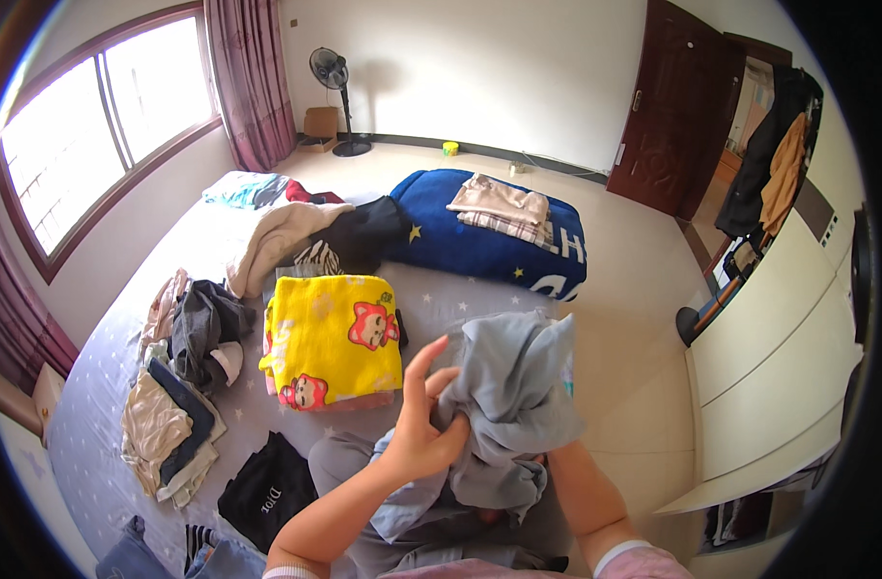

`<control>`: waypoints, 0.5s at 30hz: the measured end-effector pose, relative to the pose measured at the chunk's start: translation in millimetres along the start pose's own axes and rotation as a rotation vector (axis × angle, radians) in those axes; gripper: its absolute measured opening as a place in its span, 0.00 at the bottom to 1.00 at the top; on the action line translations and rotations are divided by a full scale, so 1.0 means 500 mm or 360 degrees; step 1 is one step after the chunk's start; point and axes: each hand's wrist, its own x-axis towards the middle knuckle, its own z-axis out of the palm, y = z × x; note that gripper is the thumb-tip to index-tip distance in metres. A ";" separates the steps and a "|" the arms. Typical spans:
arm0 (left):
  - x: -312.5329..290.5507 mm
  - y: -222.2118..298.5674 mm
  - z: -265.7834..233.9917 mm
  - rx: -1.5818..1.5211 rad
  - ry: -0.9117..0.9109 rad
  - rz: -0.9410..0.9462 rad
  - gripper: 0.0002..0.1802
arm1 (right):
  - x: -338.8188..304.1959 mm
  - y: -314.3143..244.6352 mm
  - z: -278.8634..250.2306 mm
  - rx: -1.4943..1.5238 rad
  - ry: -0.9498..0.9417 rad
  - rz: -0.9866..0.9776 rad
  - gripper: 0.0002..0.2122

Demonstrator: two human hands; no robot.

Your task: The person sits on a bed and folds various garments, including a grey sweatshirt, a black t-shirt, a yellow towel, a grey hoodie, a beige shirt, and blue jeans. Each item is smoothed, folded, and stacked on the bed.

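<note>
A grey-blue garment, bunched and crumpled, is held up over my lap. My left hand is at its left side, with the index finger raised and the thumb and other fingers closed around a fold. My right hand is under the right side of the cloth and bears it up; most of its fingers are hidden by the fabric. Just beyond my left hand lies a folded yellow blanket with red cartoon animals. A black garment with white lettering lies on the bed left of my left forearm.
The bed has a grey star-patterned sheet. Clothes piles lie on the left, jeans at the near edge. Farther back are a beige fleece and a navy blanket topped by folded clothes. A fan stands by the wall.
</note>
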 end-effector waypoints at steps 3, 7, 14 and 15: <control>0.009 -0.020 0.008 0.0369 0.0177 0.0309 0.40 | 0.024 -0.040 0.002 -0.0080 0.0123 -0.0202 0.22; 0.031 0.026 0.028 0.0878 0.0169 0.0533 0.38 | 0.066 -0.119 -0.001 -0.0226 0.0319 -0.0516 0.21; 0.014 0.022 0.018 0.0878 0.0124 0.0509 0.35 | 0.121 -0.305 0.016 -0.0414 0.0542 -0.1203 0.20; 0.014 0.012 0.005 0.0902 0.0083 0.0474 0.33 | 0.124 -0.319 0.024 -0.0461 0.0494 -0.1281 0.20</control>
